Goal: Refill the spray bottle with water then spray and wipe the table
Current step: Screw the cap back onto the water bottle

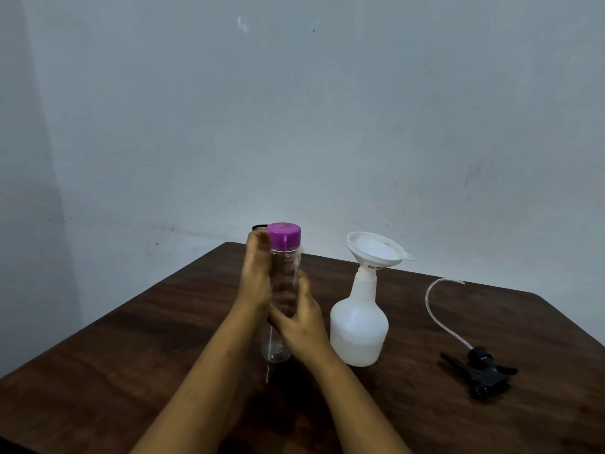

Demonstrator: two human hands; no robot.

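Left hand: our left hand (253, 283) lies flat along the left side of the clear bottle (284, 290), fingers reaching up toward its purple cap (284, 236); it looks blurred, so we cannot tell how firm the grip is.
Right hand: our right hand (302, 317) wraps the bottle's lower half from the right, grasping it.
Clear bottle: upright near the middle of the worktop (131, 355), cap on, and it looks nearly empty.
Spray bottle: the white spray bottle (359, 326) stands just right of the clear bottle, open, with a white funnel (376, 249) seated in its neck; a water line shows in its lower part.
Spray head: the black trigger head (481, 371) with its clear tube (440, 309) lies toward the worktop's right edge, well apart from the spray bottle.
Done, we judge: head removed, funnel placed, water apparently poured.
Left: take out the funnel, screw the head back on, spray, wipe; we see no cloth.
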